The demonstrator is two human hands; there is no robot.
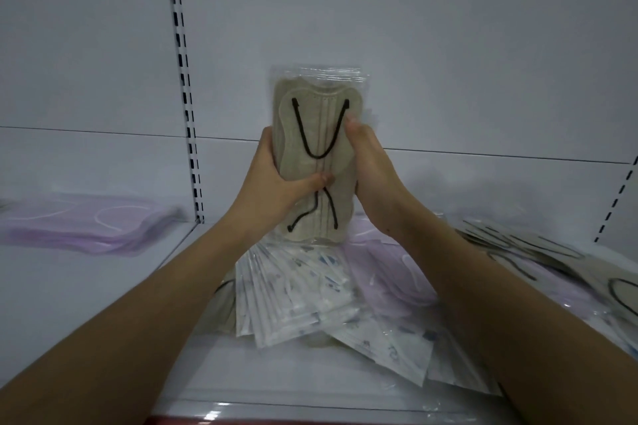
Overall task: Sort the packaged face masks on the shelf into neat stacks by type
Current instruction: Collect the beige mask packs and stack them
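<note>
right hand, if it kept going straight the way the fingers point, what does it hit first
The right hand grips the beige mask packs, fingers pointing up and away. Straight on, it would probably meet the white back panel of the shelf first; nothing else shows in between, though depth is unclear.

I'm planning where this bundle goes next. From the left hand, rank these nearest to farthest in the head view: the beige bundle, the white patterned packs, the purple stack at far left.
1. Beige bundle: upright, gripped by the left hand.
2. White patterned packs: fanned on the shelf just below.
3. Purple stack: flat, far left.
</note>
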